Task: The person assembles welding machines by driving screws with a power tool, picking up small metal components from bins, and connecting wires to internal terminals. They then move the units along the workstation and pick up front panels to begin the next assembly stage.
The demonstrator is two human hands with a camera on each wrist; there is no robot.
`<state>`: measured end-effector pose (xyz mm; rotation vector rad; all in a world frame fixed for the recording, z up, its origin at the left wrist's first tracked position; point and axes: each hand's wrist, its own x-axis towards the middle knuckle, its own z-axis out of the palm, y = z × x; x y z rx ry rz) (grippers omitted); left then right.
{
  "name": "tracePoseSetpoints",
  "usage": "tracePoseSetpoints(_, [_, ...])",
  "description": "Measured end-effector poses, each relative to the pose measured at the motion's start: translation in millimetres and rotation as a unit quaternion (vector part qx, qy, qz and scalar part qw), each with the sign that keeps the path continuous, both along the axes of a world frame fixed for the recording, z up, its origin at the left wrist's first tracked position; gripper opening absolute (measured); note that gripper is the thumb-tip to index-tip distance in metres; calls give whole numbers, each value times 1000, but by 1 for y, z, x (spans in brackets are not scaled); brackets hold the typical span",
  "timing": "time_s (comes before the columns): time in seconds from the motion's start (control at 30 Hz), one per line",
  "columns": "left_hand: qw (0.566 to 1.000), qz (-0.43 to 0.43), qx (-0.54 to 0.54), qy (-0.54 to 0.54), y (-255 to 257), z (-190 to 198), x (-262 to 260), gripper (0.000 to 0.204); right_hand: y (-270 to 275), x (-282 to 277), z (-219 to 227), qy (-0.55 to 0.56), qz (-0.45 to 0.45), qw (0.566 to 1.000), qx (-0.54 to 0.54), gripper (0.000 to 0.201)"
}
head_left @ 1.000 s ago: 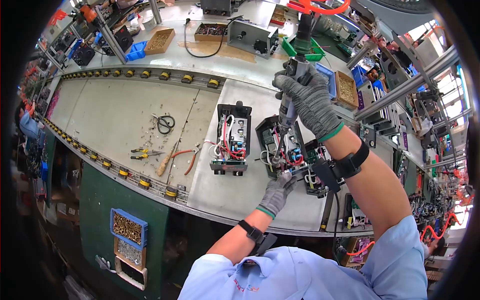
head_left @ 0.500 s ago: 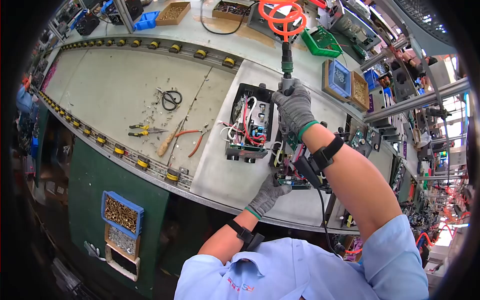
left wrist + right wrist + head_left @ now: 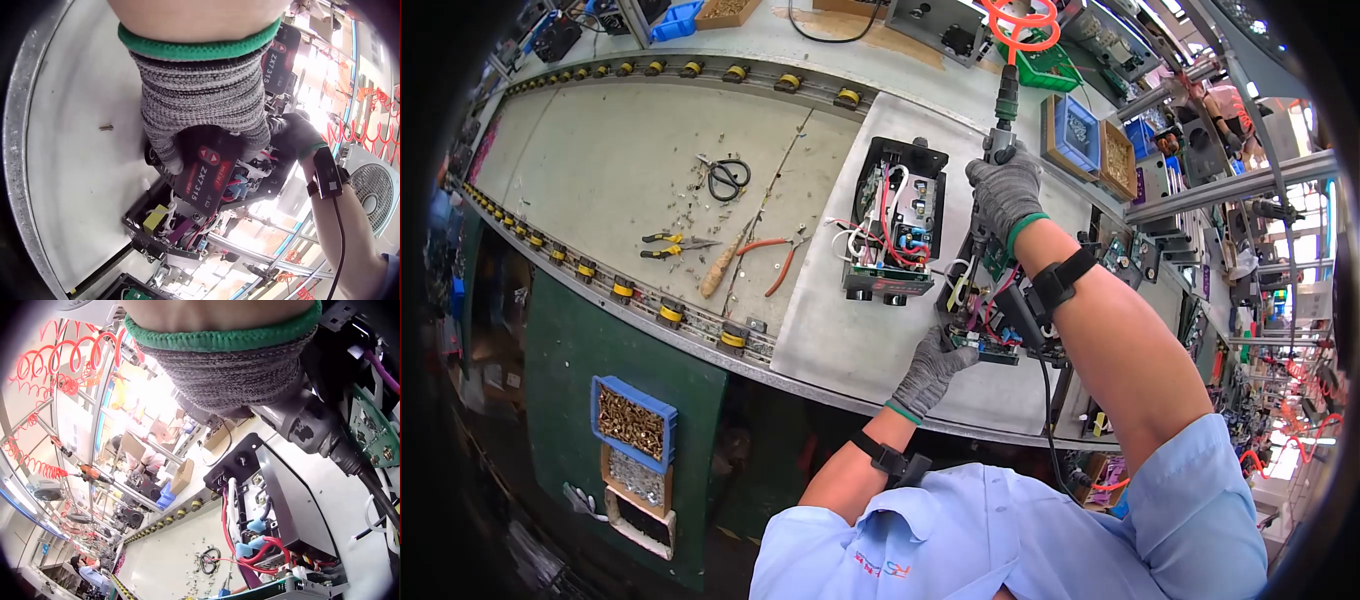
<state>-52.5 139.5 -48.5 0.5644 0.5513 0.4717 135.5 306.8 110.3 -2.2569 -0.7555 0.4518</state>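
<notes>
An open black electronics unit (image 3: 978, 318) with coloured wires lies on the metal tray (image 3: 840, 345). My gloved left hand (image 3: 942, 352) grips its near end, fingers curled over the red-and-black ZXT315 front panel (image 3: 209, 173). My gloved right hand (image 3: 1002, 188) grips a pneumatic screwdriver (image 3: 1004, 110) held upright above the unit's far part; its tip is hidden. In the right wrist view the driver body (image 3: 312, 432) runs down past the glove (image 3: 231, 369). A second open unit (image 3: 897, 225) with red and white wires lies just left.
Scissors (image 3: 725, 178), yellow pliers (image 3: 672, 245), red-handled pliers (image 3: 775, 262) and a wooden-handled tool (image 3: 718, 272) lie on the conveyor plate to the left. Screw bins (image 3: 632, 420) hang below the bench edge. An orange coiled hose (image 3: 1018, 20) hangs overhead. A loose screw (image 3: 106, 127) lies on the tray.
The right hand with the driver has come in closer over the unit. The left hand stays on the unit's near end. The head view has shifted slightly.
</notes>
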Motion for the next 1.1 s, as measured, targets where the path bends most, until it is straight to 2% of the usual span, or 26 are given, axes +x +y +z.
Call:
tracePoseSetpoints(0.13, [1000,-11,-10,-2,2,1,-1,60,-2,4,-6,-6,8,1000,13,42])
tracePoseSetpoints(0.2, [1000,-16,5,0,6,1,2,60,2,2,-8,55,14,997,42,41])
tracePoseSetpoints(0.27, [1000,-14,2,-12,4,0,-1,63,-1,-6,4,72,27,996,37,42])
tracePoseSetpoints(0.37, [999,-19,-27,-2,4,5,1,62,-3,-6,14,69,86,992,68,42])
tracePoseSetpoints(0.4, [999,-29,-19,-5,7,12,3,62,0,-3,25,53,104,991,66,42])
tracePoseSetpoints(0.43, [997,0,-67,-37,11,21,4,59,0,-1,50,59,96,988,110,42])
tracePoseSetpoints(0.47, [991,29,-116,-66,15,28,4,56,10,12,57,51,113,968,218,29])
tracePoseSetpoints(0.5, [989,25,-137,-43,20,16,4,49,5,23,95,108,117,957,243,41])
tracePoseSetpoints(0.53, [986,16,-155,-55,26,17,6,47,-3,36,122,95,135,953,254,37])
tracePoseSetpoints(0.6, [980,22,-192,-57,37,52,15,48,-21,62,176,68,171,943,277,30])
tracePoseSetpoints(0.63, [964,32,-246,-91,36,39,17,65,-36,70,195,59,168,948,262,30])
tracePoseSetpoints(0.67, [965,23,-243,-92,29,35,26,65,-54,79,207,50,164,954,247,30])
tracePoseSetpoints(0.73, [945,-86,-316,4,2,33,48,75,-87,96,214,-41,182,958,217,29])
tracePoseSetpoints(0.77, [928,-153,-338,37,-21,35,62,78,-105,96,217,-48,164,968,186,32])
tracePoseSetpoints(0.8, [906,-219,-356,68,-45,39,80,81,-113,109,202,-25,149,970,188,32])
tracePoseSetpoints(0.87, [878,-218,-424,37,-88,28,116,67,-134,116,185,65,119,971,197,30])
tracePoseSetpoints(0.9, [877,-222,-424,34,-100,24,135,67,-141,119,178,60,117,972,195,30])
tracePoseSetpoints(0.97, [906,-142,-395,-56,-120,18,164,53,-152,124,164,57,89,977,183,28])
tracePoseSetpoints(1.0, [903,-144,-400,-57,-123,23,170,53,-156,126,159,57,88,979,178,28])
tracePoseSetpoints(1.07, [916,-72,-388,-65,-125,34,177,43,-161,130,149,57,82,981,169,37])
tracePoseSetpoints(1.1, [913,-75,-395,-72,-125,33,177,42,-161,132,145,77,81,978,178,36])
